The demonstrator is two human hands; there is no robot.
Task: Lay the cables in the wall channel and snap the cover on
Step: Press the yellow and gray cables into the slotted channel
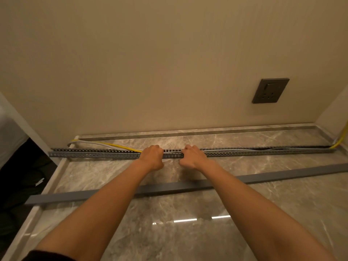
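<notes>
A long grey slotted cable channel [90,154] lies on the marble counter, parallel to the wall. A yellow cable [120,147] and a white cable [94,143] run from the left into it; the yellow cable [341,139] leaves it at the far right. My left hand [152,157] and my right hand [193,157] sit side by side at the channel's middle, fingers curled over its top edge; the fingertips are hidden inside. The grey cover strip [263,178] lies loose on the counter, nearer me, under my forearms.
The beige wall [169,63] stands behind the channel with a dark socket plate [270,90] at the right. The marble counter [188,242] ends in a raised edge at the left [56,176], with a dark gap beyond it.
</notes>
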